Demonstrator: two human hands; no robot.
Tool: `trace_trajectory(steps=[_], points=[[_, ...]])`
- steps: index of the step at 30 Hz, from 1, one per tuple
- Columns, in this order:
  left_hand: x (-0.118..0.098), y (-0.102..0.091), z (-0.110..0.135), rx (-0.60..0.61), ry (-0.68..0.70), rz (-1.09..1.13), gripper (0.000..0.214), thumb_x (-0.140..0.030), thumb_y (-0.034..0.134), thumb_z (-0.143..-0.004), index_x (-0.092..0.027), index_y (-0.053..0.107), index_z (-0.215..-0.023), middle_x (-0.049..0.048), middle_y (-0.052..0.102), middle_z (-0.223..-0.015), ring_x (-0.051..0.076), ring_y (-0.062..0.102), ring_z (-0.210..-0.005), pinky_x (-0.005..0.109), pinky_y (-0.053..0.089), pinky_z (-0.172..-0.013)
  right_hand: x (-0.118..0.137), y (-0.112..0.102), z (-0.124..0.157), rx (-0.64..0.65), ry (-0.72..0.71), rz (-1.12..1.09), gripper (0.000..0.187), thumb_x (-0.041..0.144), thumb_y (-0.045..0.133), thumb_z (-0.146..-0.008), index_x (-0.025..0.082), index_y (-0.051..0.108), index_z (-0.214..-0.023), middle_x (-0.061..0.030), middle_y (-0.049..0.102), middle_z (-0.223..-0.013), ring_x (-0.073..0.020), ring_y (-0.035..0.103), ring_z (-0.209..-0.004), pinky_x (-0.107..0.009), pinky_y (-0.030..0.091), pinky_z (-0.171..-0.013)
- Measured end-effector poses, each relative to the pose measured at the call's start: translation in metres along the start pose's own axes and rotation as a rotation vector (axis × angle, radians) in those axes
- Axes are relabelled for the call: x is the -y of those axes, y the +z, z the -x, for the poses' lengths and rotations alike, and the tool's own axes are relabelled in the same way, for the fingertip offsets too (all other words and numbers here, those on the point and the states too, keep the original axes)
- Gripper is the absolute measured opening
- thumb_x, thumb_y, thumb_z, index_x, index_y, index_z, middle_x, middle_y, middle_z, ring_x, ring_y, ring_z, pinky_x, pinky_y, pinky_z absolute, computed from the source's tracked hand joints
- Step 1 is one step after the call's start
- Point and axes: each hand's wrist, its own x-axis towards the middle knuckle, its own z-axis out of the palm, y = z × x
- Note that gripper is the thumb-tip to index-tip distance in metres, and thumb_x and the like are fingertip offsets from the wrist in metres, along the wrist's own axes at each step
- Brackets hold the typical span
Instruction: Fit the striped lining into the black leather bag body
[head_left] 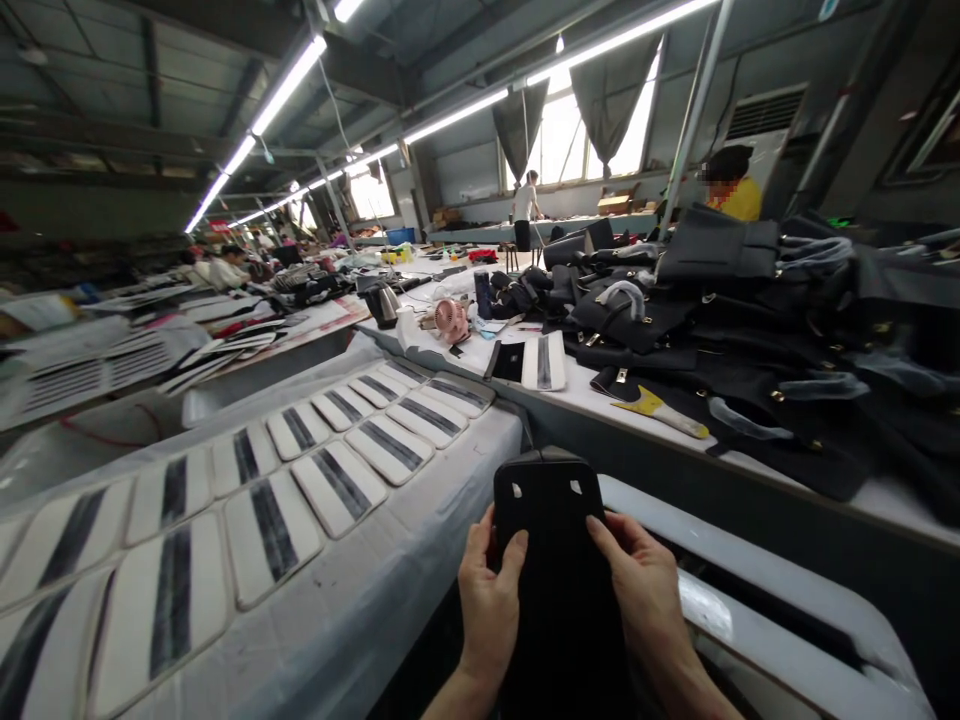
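Observation:
Both my hands hold a black leather panel [551, 545] with rounded corners and two small slots near its top edge. My left hand [487, 600] grips its left side, thumb lying on the face. On the right side my right hand [645, 590] does the same, fingers closed round the edge. The panel stands upright in front of me, between a cloth-covered conveyor [420, 560] on the left and a white rail [750, 590] on the right.
Several white pieces with dark glue stripes [337, 485] lie in two rows on the conveyor. A pile of black bags [750, 320] covers the table at right, with a yellow-handled tool [660, 408], a pink fan [451, 320] and a kettle [384, 303]. People work farther back.

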Motion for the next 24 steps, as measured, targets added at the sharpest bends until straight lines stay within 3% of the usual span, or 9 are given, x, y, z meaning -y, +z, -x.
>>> trace_trajectory(steps=[3, 7, 14, 19, 22, 24], points=[[0.009, -0.001, 0.000, 0.024, -0.003, 0.028, 0.058, -0.042, 0.062, -0.090, -0.024, 0.043, -0.141, 0.0099, 0.057, -0.132, 0.027, 0.055, -0.120, 0.039, 0.043, -0.105, -0.012, -0.002, -0.002, -0.007, -0.038, 0.076, 0.049, 0.054, 0.073, -0.071, 0.018, 0.068, -0.103, -0.0064, 0.073, -0.089, -0.0258, 0.068, -0.080, -0.034, 0.056, -0.071], [0.016, -0.002, -0.003, 0.008, -0.065, 0.021, 0.055, -0.043, 0.063, -0.090, -0.026, 0.045, -0.139, 0.0074, 0.054, -0.136, 0.026, 0.052, -0.125, 0.037, 0.039, -0.109, -0.028, -0.002, 0.005, -0.040, -0.136, 0.202, 0.043, 0.051, 0.067, -0.078, 0.017, 0.066, -0.104, -0.0090, 0.071, -0.099, -0.0275, 0.066, -0.092, -0.039, 0.054, -0.083], [0.023, 0.001, -0.008, -0.051, -0.236, 0.112, 0.064, -0.049, 0.069, -0.084, -0.029, 0.043, -0.139, 0.0044, 0.064, -0.117, 0.023, 0.065, -0.100, 0.030, 0.054, -0.083, -0.046, 0.005, 0.010, -0.145, -0.207, 0.375, 0.028, 0.041, 0.063, -0.081, 0.018, 0.064, -0.096, -0.0067, 0.068, -0.093, -0.0249, 0.063, -0.087, -0.037, 0.051, -0.081], [0.009, 0.009, -0.001, -0.044, -0.225, 0.199, 0.058, -0.046, 0.067, -0.086, -0.034, 0.044, -0.137, 0.0016, 0.050, -0.140, 0.023, 0.050, -0.127, 0.029, 0.043, -0.104, -0.016, 0.001, 0.008, -0.057, -0.096, 0.217, 0.026, 0.042, 0.065, -0.078, 0.017, 0.065, -0.087, -0.0048, 0.067, -0.081, -0.0237, 0.062, -0.078, -0.034, 0.050, -0.072], [-0.011, 0.010, -0.002, 0.000, -0.246, 0.303, 0.061, -0.047, 0.062, -0.090, -0.036, 0.035, -0.143, 0.0022, 0.045, -0.145, 0.024, 0.045, -0.131, 0.033, 0.040, -0.108, 0.011, -0.004, 0.012, 0.035, -0.096, 0.194, 0.026, 0.043, 0.066, -0.078, 0.018, 0.066, -0.085, -0.0038, 0.067, -0.080, -0.0225, 0.061, -0.077, -0.031, 0.048, -0.069], [-0.023, 0.008, -0.014, 0.023, -0.180, 0.328, 0.060, -0.052, 0.057, -0.091, -0.034, 0.034, -0.144, 0.0032, 0.044, -0.146, 0.024, 0.043, -0.133, 0.034, 0.039, -0.110, 0.019, -0.006, 0.014, 0.088, -0.084, 0.169, 0.026, 0.043, 0.067, -0.078, 0.018, 0.066, -0.085, -0.0033, 0.067, -0.079, -0.0220, 0.062, -0.077, -0.030, 0.048, -0.068]])
